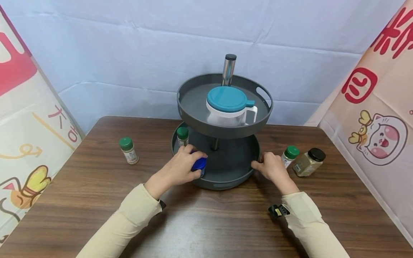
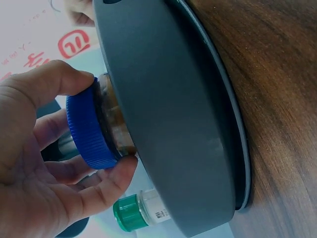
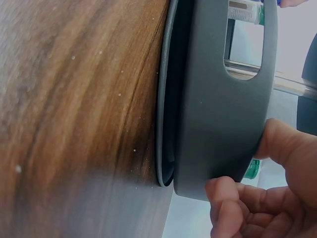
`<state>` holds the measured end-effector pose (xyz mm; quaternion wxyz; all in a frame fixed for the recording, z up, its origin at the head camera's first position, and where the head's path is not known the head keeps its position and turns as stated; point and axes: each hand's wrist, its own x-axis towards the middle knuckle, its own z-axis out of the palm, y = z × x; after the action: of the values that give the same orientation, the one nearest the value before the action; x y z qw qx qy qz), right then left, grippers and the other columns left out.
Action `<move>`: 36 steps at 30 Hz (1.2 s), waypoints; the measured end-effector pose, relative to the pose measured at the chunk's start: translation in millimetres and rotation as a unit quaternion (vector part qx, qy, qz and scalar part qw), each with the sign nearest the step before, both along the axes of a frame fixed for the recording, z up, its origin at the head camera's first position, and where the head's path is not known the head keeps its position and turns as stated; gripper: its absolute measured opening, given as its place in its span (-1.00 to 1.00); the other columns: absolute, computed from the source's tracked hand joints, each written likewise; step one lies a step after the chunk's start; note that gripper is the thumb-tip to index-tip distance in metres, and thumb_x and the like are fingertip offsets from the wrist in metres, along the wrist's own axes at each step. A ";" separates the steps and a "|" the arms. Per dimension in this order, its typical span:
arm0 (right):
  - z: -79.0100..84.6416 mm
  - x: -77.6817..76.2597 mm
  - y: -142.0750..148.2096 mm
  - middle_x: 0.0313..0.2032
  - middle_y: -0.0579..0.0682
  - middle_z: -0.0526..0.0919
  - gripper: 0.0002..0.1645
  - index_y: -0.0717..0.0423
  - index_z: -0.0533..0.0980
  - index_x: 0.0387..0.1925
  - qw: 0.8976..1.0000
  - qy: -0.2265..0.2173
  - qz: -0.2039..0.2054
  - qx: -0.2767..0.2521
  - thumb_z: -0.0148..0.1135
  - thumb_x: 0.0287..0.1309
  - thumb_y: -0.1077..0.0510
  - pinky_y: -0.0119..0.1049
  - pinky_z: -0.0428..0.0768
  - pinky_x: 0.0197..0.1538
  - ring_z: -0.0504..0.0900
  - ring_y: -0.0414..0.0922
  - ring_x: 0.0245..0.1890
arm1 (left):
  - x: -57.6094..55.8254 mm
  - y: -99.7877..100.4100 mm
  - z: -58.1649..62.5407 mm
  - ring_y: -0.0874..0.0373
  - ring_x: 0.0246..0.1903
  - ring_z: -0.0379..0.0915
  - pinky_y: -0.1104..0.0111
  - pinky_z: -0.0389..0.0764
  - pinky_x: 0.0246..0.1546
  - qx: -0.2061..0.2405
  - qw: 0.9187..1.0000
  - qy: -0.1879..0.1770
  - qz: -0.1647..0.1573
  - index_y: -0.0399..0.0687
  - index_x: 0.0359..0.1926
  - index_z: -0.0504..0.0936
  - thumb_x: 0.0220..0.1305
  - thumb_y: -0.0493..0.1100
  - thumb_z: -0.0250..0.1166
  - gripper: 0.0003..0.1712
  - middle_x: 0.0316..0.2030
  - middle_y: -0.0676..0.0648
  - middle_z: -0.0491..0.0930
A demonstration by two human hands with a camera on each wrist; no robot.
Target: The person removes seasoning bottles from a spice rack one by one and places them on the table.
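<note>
A grey two-tier round turntable tray has a lower tray (image 1: 226,184) and an upper tray (image 1: 226,132) on a metal post (image 1: 228,70). My left hand (image 1: 180,166) grips a jar with a ribbed blue lid (image 2: 89,124) from above, thumb and fingers spread around it, at the lower tray's front-left. In the left wrist view, the tray wall hides the jar's base. At the right side, my right hand (image 1: 272,166) pinches the lower tray's rim, thumb on its edge and curled fingers outside. A green-capped spice bottle (image 1: 182,135) stands inside the lower tray, behind my left hand.
On the upper tray sits a clear pitcher with a teal lid (image 1: 227,99). Another green-capped bottle (image 1: 129,150) stands on the table to the left. Beyond my right hand are a green-capped bottle (image 1: 290,154) and a black-lidded jar (image 1: 308,163).
</note>
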<state>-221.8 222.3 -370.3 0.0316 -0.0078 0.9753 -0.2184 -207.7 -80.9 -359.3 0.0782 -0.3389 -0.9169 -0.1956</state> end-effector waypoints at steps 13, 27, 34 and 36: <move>0.3 -0.2 -0.8 -0.83 -0.08 0.22 -0.58 0.04 0.27 -0.79 1.000 -0.008 -0.003 -0.004 0.10 0.06 0.02 -0.29 0.22 -0.66 0.24 -0.10 -0.77 | -0.1 5.6 9.8 -0.06 -0.17 0.29 0.13 0.59 -0.30 0.002 1.000 -0.004 -0.002 0.02 -0.03 0.55 -0.04 -0.06 0.33 -0.54 -0.09 -0.25 0.41; 0.1 0.1 -0.5 -0.82 -0.06 0.26 -0.60 0.05 0.29 -0.78 1.000 -0.011 -0.004 -0.004 0.11 0.06 0.03 -0.29 0.22 -0.66 0.26 -0.10 -0.77 | 4.0 9.8 28.1 0.01 -0.16 0.22 0.18 0.56 -0.29 0.017 0.999 0.021 -0.018 0.01 -0.06 0.57 -0.04 -0.03 0.29 -0.56 -0.13 -0.19 0.41; -1.0 -0.3 0.5 -0.82 -0.07 0.25 -0.60 0.05 0.29 -0.78 1.000 -0.009 -0.004 -0.006 0.11 0.06 0.02 -0.29 0.22 -0.66 0.26 -0.10 -0.77 | 5.3 9.7 29.9 0.01 -0.16 0.20 0.20 0.55 -0.31 0.025 0.999 0.027 -0.016 0.01 -0.07 0.58 -0.04 -0.05 0.27 -0.57 -0.13 -0.19 0.41; -1.3 -0.3 0.6 -0.82 -0.07 0.25 -0.60 0.05 0.29 -0.78 1.000 -0.009 -0.004 -0.007 0.11 0.06 0.02 -0.30 0.21 -0.67 0.25 -0.10 -0.78 | 6.3 9.1 32.1 0.01 -0.15 0.18 0.21 0.54 -0.32 0.028 0.999 0.030 -0.011 0.01 -0.06 0.58 -0.03 -0.04 0.26 -0.57 -0.12 -0.19 0.40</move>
<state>-222.1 222.9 -371.5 0.0394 -0.0019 0.9734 -0.2258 -201.3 -71.8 -327.2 0.1130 -0.3521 -0.9047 -0.2115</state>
